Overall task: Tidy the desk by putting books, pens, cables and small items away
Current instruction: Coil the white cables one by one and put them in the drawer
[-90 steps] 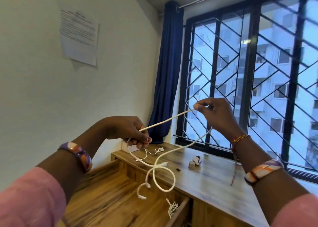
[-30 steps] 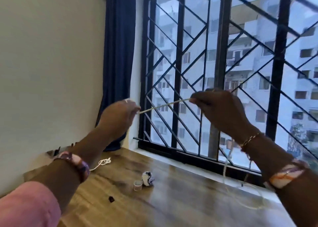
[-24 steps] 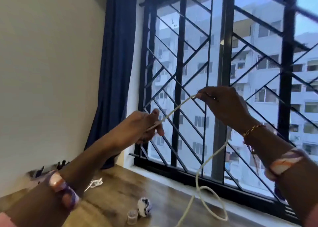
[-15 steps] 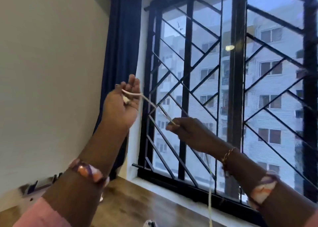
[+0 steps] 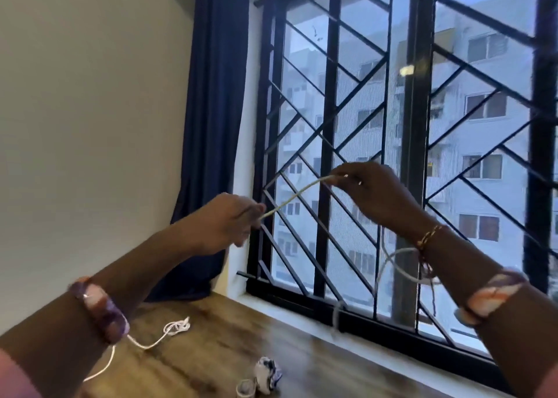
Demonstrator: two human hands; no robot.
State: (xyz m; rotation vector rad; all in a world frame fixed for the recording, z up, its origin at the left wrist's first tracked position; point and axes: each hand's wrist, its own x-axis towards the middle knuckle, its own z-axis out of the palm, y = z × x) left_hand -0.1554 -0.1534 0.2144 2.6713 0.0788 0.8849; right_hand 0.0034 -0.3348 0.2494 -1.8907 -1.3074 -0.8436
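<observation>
Forearms enter from the bottom corners of the head view, each with a marbled bangle: left bangle [image 5: 101,313], right bangle [image 5: 490,295]. A thin beaded bracelet [image 5: 428,237] sits further up the right wrist.

Below the arms lies the wooden desk [image 5: 217,349]. On it, near the bottom edge, a small crumpled blue-and-white item [image 5: 268,373] touches or stands just beside a small clear cap-like piece [image 5: 245,388]; the two cannot be told apart more exactly. To the left, a thin white earphone cord [image 5: 169,331] lies bunched on the desk, with one strand running back under the left forearm.

Hands are raised above the desk and held apart. The left hand [image 5: 225,224] pinches one point of a cream cable [image 5: 294,197] between thumb and fingertips. The right hand [image 5: 373,192], higher and to the right, pinches the same cable at a second point. Between the two grips the cable runs taut, sloping upward from left to right. Past the right hand, the remaining length drops in front of the window, forms a loose loop beside the right wrist, and hangs down toward the sill; this section is motion-blurred and its end cannot be made out.

Behind the hands stands a window with a black diagonal grille [image 5: 329,144]. A dark blue curtain [image 5: 213,120] hangs at its left edge, next to a plain pale wall [image 5: 90,120]. An apartment block [image 5: 483,126] shows through the glass.
</observation>
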